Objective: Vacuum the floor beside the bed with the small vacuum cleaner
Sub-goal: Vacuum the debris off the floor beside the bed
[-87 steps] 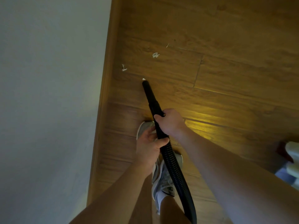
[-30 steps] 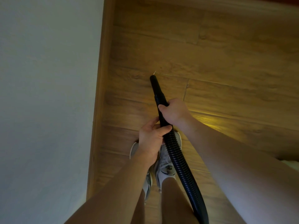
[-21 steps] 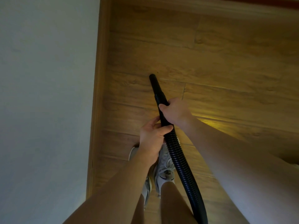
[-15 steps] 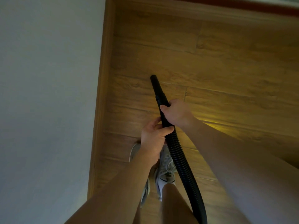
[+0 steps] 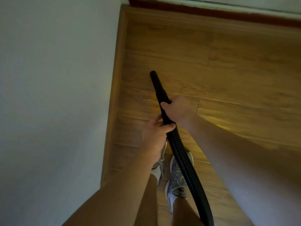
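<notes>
Right hand (image 5: 178, 110) wrapping fingers around smooth, rigid black nozzle (image 5: 158, 88). Left hand (image 5: 154, 137) gripping just behind, at 7 o'clock from right one, where ribbed flexible hose (image 5: 184, 160) is beginning. Tapered round tip pointing to 11 o'clock, low over floor (image 5: 228, 79); touching or not, cannot tell. Hose curving away to 5 o'clock, passing over grey mesh sneakers (image 5: 177, 178). Planks showing matte wood grain. Pale smooth surface (image 5: 57, 79) with wooden edge strip (image 5: 117, 79) lying at 9 o'clock; dark red skirting (image 5: 211, 13) at 12.

The wood-plank floor (image 5: 228, 75) runs beside a plain pale surface (image 5: 48, 95), perhaps a wall, edged by a wooden strip (image 5: 116, 95). A dark red band (image 5: 211, 13) crosses the far edge. Warm yellow light (image 5: 236, 126) patches the boards.
</notes>
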